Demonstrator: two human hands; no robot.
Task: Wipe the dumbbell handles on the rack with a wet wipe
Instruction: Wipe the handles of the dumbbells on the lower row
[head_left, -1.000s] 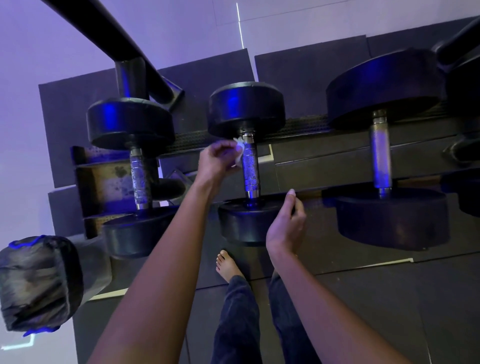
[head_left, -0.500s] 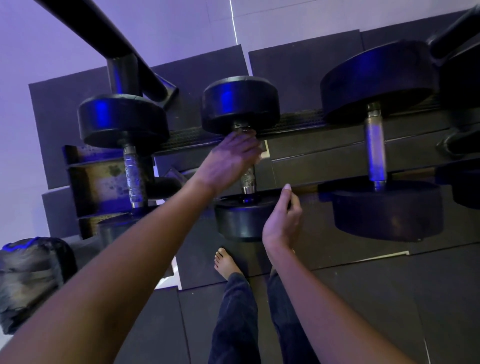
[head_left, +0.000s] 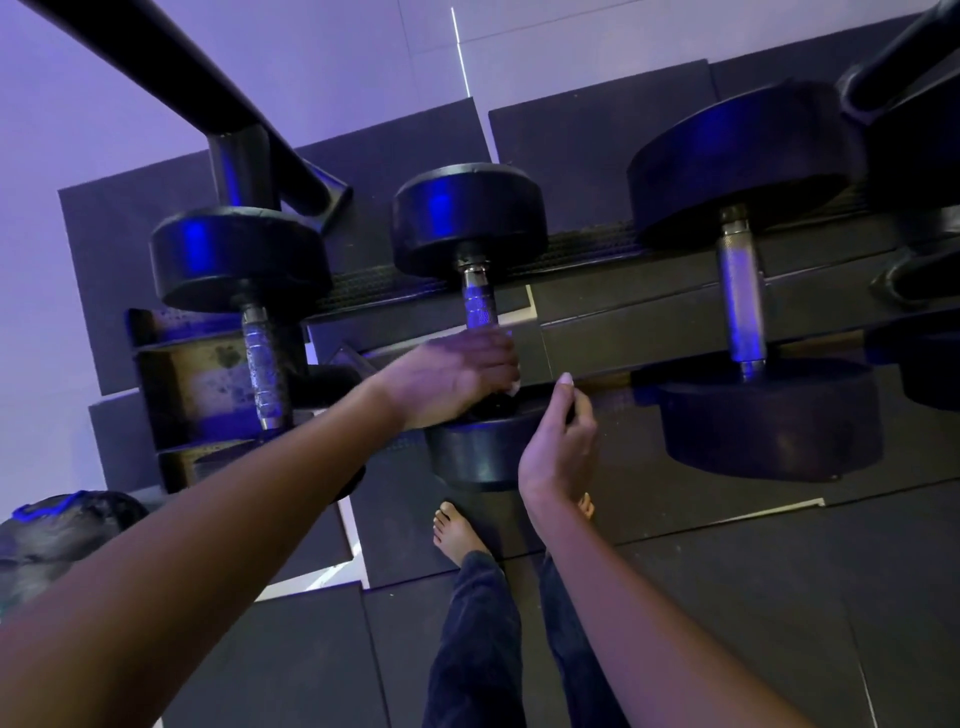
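Now left hand (head_left: 452, 379) clenches wipe (head_left: 514, 387) round middle dumbbell handle (head_left: 480, 312); right hand (head_left: 558, 447) rests loose.

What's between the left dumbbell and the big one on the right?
Head view: another dumbbell, its handle gripped by the left hand through a wipe.

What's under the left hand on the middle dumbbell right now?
A corner of white wet wipe peeks out beside the left hand, which wraps the lower part of the middle dumbbell's knurled metal handle. The rest of the wipe and that handle stretch are covered.
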